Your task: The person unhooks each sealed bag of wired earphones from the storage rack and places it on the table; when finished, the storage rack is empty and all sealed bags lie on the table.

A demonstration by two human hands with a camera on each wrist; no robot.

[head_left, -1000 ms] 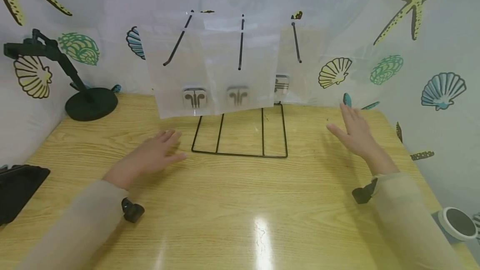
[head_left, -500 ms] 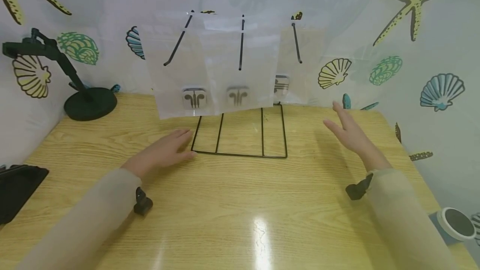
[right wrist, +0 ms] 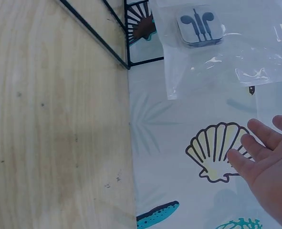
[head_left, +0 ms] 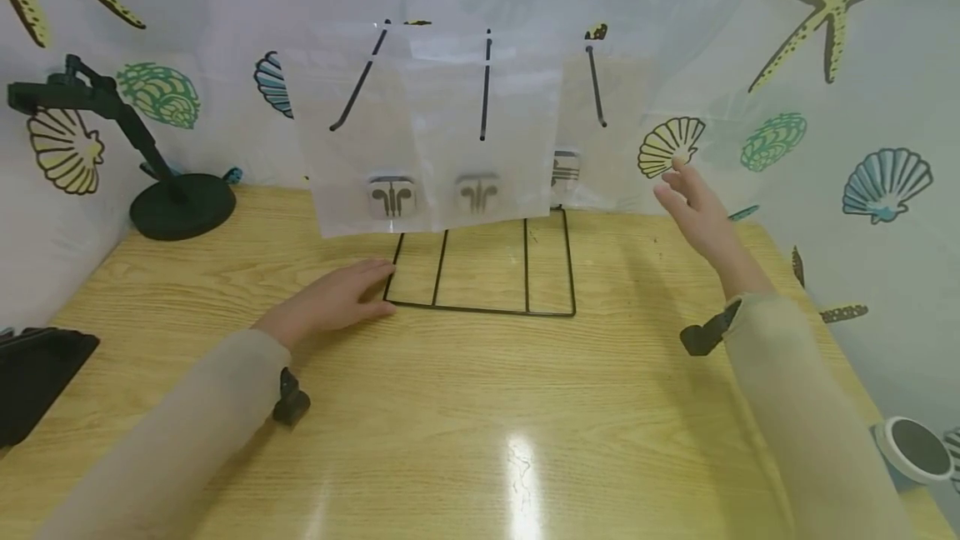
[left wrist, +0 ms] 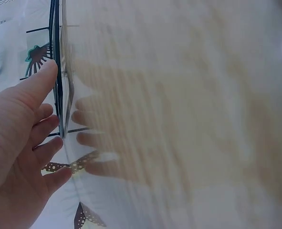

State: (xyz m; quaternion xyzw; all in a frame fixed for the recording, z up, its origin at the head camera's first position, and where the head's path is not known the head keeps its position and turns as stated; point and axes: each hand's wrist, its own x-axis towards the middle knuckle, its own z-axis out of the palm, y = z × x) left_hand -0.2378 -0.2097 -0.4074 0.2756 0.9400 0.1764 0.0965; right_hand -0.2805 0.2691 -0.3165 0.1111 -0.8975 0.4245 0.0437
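A black wire display rack (head_left: pixel 480 309) stands at the back of the table, its base frame flat on the wood. Clear plastic bags hang from its hooks: a left bag (head_left: pixel 352 165), a middle bag (head_left: pixel 517 107) and a right bag (head_left: pixel 626 107). Each contains boxed wired earphones, such as the earphones (right wrist: pixel 200 26) in the right wrist view. My left hand (head_left: pixel 330 298) is at the base's left front corner, fingertips at the wire; whether they touch it I cannot tell. Raised right of the bags, my right hand (head_left: pixel 701 219) has loosely bent fingers and holds nothing.
A dark green stand with a round base (head_left: pixel 183 207) is at the back left. At the left edge lies a black object (head_left: pixel 41 382). A white-rimmed cup (head_left: pixel 915 448) stands at the right edge. A shell-patterned sheet (head_left: pixel 795 15) hangs behind the table.
My left hand has moved right to the corner of the rack's base. My right hand has risen and moved slightly towards the bags. The rack and bags have stayed put.
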